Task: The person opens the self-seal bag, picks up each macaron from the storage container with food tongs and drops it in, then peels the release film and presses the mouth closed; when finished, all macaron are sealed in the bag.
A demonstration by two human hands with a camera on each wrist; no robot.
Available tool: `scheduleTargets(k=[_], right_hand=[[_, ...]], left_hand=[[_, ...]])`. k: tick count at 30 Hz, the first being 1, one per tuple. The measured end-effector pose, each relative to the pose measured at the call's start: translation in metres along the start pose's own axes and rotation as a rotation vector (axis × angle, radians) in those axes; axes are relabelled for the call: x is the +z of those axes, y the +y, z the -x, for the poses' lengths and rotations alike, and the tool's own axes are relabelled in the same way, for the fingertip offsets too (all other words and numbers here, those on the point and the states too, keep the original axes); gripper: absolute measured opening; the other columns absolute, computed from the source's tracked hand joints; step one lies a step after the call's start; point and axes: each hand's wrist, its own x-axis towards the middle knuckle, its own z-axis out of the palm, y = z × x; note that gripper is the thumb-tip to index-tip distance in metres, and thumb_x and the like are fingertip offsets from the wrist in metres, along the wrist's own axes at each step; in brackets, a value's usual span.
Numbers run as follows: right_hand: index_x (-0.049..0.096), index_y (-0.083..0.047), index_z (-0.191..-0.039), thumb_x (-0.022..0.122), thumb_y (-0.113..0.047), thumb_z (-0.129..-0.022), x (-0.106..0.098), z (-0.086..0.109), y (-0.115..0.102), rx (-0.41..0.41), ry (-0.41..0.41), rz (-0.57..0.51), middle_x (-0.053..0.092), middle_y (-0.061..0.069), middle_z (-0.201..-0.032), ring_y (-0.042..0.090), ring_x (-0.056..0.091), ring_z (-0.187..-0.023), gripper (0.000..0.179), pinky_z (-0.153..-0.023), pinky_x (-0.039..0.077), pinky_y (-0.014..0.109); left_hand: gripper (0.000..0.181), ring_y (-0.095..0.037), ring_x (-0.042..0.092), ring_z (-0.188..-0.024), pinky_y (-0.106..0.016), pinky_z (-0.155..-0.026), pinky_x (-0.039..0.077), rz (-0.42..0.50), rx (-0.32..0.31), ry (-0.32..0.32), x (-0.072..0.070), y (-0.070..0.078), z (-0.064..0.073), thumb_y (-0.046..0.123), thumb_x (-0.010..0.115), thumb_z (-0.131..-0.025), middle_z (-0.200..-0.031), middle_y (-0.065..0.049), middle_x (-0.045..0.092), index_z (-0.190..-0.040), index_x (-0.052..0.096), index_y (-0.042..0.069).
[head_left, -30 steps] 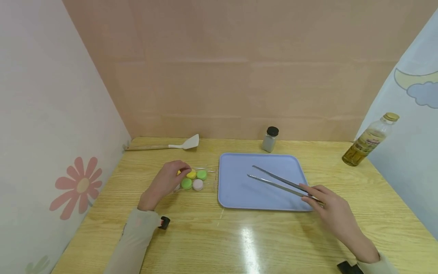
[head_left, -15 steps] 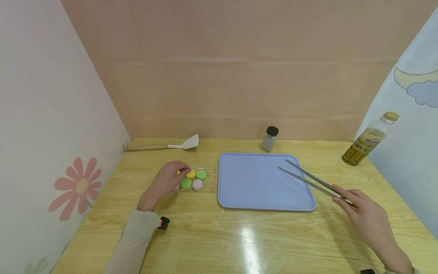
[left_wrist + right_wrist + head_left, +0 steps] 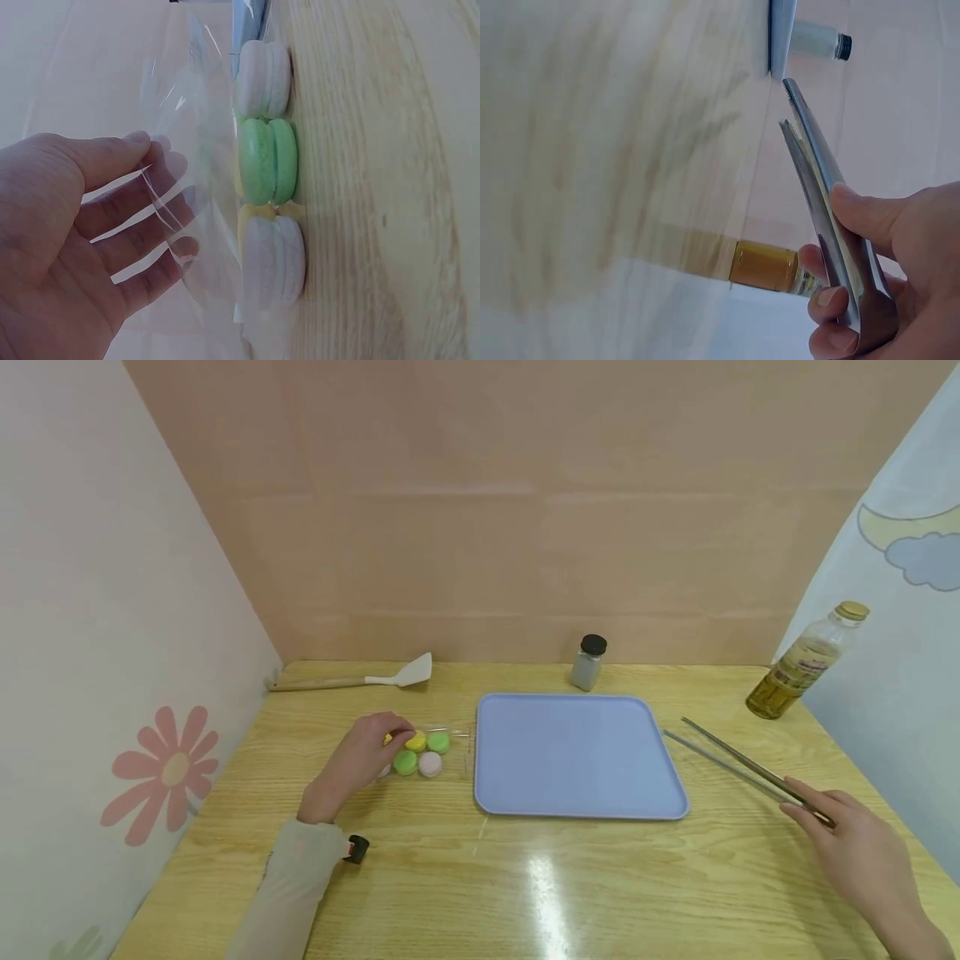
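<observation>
Between thumb and fingers, my left hand [image 3: 358, 753] pinches the edge of a clear plastic bag [image 3: 196, 187]. Inside the bag lie several macarons in two rows: a green macaron [image 3: 406, 763], a pale pink macaron [image 3: 430, 765], a yellow macaron [image 3: 416, 741] and others partly behind the hand. Metal tongs [image 3: 738, 762] are gripped near their closed end by my right hand [image 3: 862, 852]. Their tips are slightly apart with nothing between them, just right of the blue tray [image 3: 577, 756]. In the right wrist view the thumb lies along one arm of the tongs [image 3: 821, 180].
At the back left lies a spatula [image 3: 360, 682] with a wooden handle. A small jar with a black lid [image 3: 588, 663] stands behind the tray. An oil bottle [image 3: 806, 667] stands at the back right. Walls border the table's back and sides.
My right hand has moved right with the tongs, from over the tray to beyond its right edge. The left hand stays in place at the bag.
</observation>
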Motion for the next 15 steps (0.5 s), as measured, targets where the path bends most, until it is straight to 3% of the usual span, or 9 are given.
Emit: scheduleTargets(k=[10,12,15], right_hand=[[0.061,0.011,-0.127,0.063,-0.015,-0.102,-0.002,0.003,0.017,0.034,-0.017,0.078,0.062,0.035,-0.095,0.015,0.039,-0.051,0.036,-0.044,0.029,0.030],[0.061,0.011,-0.127,0.064,-0.017,-0.101,-0.001,0.002,0.018,0.040,-0.031,0.080,0.062,0.032,-0.090,0.016,0.036,-0.049,0.038,-0.043,0.028,0.031],[0.060,0.012,-0.128,0.064,-0.019,-0.102,0.000,0.002,0.019,0.059,-0.068,0.079,0.057,0.017,-0.070,0.015,0.029,-0.045,0.041,-0.042,0.025,0.031]], left_hand=[[0.014,-0.019,0.065,-0.091,-0.040,-0.081,0.054,0.004,-0.004,-0.004,-0.001,0.002,0.000,0.013,0.066,-0.100,-0.102,-0.004,0.072,-0.105,0.076,0.003],[0.014,-0.019,0.065,-0.091,-0.040,-0.081,0.054,0.004,0.001,-0.002,-0.001,0.002,0.000,0.012,0.067,-0.100,-0.101,-0.004,0.072,-0.104,0.076,0.003],[0.014,-0.019,0.065,-0.091,-0.041,-0.081,0.054,0.008,0.009,-0.003,0.000,0.001,0.000,0.012,0.067,-0.100,-0.101,-0.003,0.072,-0.104,0.076,0.003]])
